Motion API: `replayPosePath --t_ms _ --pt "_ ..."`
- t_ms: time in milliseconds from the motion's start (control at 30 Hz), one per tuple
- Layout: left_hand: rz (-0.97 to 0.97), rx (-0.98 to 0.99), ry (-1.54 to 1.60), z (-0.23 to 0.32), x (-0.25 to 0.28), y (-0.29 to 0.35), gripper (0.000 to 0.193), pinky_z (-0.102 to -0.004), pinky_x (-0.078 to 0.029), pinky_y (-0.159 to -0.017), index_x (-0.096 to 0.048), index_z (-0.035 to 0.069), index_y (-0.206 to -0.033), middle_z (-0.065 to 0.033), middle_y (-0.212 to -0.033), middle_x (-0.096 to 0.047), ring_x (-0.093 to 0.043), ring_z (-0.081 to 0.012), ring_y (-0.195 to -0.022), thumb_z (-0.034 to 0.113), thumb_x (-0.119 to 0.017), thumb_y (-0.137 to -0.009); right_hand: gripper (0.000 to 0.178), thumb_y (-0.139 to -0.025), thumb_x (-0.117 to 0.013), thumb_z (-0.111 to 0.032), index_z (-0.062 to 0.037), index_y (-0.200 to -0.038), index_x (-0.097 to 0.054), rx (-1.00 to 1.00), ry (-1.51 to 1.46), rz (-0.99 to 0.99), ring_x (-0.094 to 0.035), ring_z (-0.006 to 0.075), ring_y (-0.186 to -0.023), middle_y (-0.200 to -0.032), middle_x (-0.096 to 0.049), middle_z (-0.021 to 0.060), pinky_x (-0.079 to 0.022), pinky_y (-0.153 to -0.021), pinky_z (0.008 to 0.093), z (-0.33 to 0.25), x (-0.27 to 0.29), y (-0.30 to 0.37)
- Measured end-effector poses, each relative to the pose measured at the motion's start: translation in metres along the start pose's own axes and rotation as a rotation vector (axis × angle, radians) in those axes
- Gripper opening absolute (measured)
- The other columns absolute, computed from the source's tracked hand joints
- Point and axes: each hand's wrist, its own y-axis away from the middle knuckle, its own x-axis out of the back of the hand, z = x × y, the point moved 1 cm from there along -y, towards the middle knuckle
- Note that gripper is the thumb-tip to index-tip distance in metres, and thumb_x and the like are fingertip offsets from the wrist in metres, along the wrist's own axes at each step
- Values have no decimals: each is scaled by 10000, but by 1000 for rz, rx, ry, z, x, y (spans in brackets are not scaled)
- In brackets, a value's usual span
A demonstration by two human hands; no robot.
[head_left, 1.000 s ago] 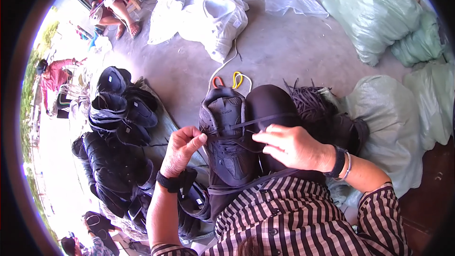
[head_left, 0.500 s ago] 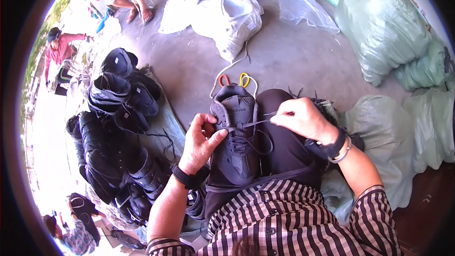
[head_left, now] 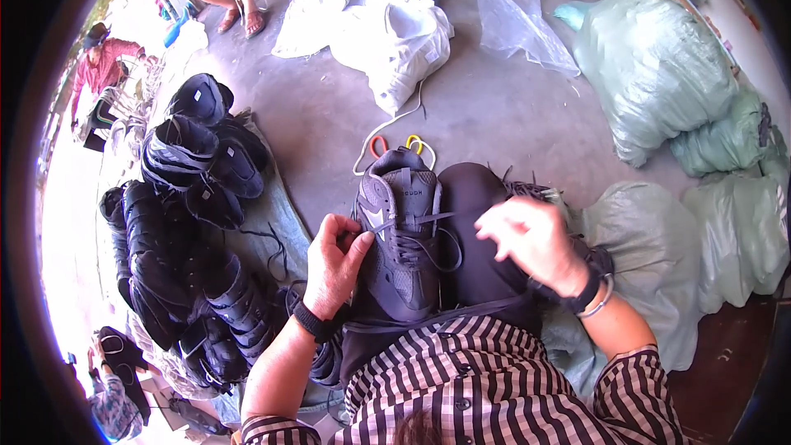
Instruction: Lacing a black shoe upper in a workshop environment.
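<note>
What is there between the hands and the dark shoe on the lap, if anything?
Nothing visible. The left hand touches the dark shoe at its laces, pinching by the eyelets. The right hand is beside it over the knee; only a lace runs across toward it.

Dark grey shoe point(head_left: 401, 247), black-and-white striped shirt point(head_left: 494, 379)

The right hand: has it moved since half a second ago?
Yes. The right hand has drawn back leftward, nearer the dark shoe on the lap.

Head view, looking down, close over lap
</note>
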Motion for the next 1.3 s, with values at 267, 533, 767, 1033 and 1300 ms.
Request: replayPosePath --t_ms 267,533,767,1033,1300 --pt "18 -21 -144 -4 2 4 226 -274 -460 -683 -516 1 -948 -72 -805 -562 -523 -134 -707 144 -659 -847 207 -781 -672 -158 0 -911 -639 200 348 -393 -609 280 -685 -733 -598 122 -480 -633 346 8 -30 6" --pt "-5 -30 -178 -12 5 6 306 -307 -468 -631 -514 -27 -983 -108 -813 -590 -542 -172 -656 210 -657 -854 134 -815 -637 -118 13 -807 -663 -8 123 -347 -576 76 -666 -700 -650 47 -469 -638 242 5 -2 -33" --pt "119 -285 -480 18 47 -19 159 -327 -443 -558 -536 17 -739 -125 -671 -541 -545 -275 -585 88 -666 -797 142 -802 -645 -128 13 -793 -646 -15 188 -396 -562 84 -646 -670 -629 62 -457 -624 258 13 -7 -43" --pt "390 -348 -737 28 145 -49 182 -326 -418 -556 -500 23 -743 -121 -665 -504 -503 -283 -578 104 -636 -832 115 -806 -640 -89 2 -875 -656 126 74 -295 -635 119 -748 -782 -673 86 -497 -691 255 -4 -24 -39" --pt "367 -332 -734 11 145 -29 207 -311 -421 -562 -491 21 -730 -113 -648 -500 -503 -250 -577 122 -625 -852 93 -816 -634 -73 -29 -897 -645 379 444 -61 -620 177 -688 -819 -646 87 -485 -620 280 14 -19 -29"
